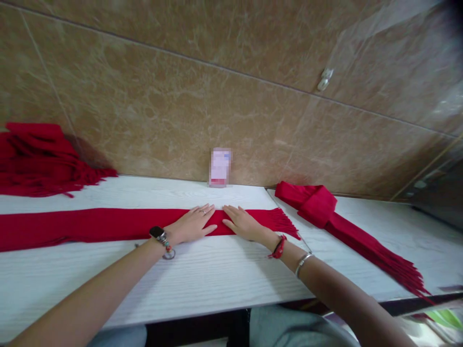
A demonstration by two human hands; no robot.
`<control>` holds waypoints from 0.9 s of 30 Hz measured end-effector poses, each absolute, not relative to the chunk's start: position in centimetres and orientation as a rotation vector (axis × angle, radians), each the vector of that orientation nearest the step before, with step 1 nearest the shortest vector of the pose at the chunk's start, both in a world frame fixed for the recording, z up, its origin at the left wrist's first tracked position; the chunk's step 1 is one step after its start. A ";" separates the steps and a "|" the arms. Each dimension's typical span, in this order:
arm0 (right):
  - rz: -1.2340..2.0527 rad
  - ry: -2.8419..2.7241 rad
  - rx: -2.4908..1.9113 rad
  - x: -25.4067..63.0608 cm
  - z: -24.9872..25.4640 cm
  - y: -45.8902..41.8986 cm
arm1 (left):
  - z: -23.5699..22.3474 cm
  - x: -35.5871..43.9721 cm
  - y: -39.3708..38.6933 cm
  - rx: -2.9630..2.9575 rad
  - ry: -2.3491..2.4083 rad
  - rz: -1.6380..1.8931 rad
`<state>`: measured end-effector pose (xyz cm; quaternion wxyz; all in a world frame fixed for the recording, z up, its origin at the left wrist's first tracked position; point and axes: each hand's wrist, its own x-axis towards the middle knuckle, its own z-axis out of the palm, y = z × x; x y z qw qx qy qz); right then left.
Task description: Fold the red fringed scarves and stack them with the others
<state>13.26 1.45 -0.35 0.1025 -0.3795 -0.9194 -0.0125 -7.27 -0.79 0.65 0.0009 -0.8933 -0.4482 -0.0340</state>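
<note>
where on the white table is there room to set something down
White tabletop shows bare between the flat red scarf and the near edge, and right of the folded red scarf, by the wall. It is crowded at left, where a red fabric heap sits behind the flat scarf, and mid-table, where the left hand and right hand lie on it.

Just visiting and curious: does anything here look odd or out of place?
Nothing looks spilled or damaged. The red heap at left is rumpled, unlike the flat red scarf; the pixelated item by the wall is unreadable.
</note>
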 end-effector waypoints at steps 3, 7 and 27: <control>-0.085 -2.708 -1.136 14.9 -1.2 1.3 | 0.3 -7.7 -1.0 -2.805 -1.405 -0.108; -0.185 -2.687 -1.197 18.7 -1.6 1.7 | 0.6 -7.8 -1.2 -2.813 -1.397 -0.112; -0.152 -2.700 -1.130 12.0 -0.5 0.3 | 0.9 -7.3 -1.7 -2.721 -1.522 -0.084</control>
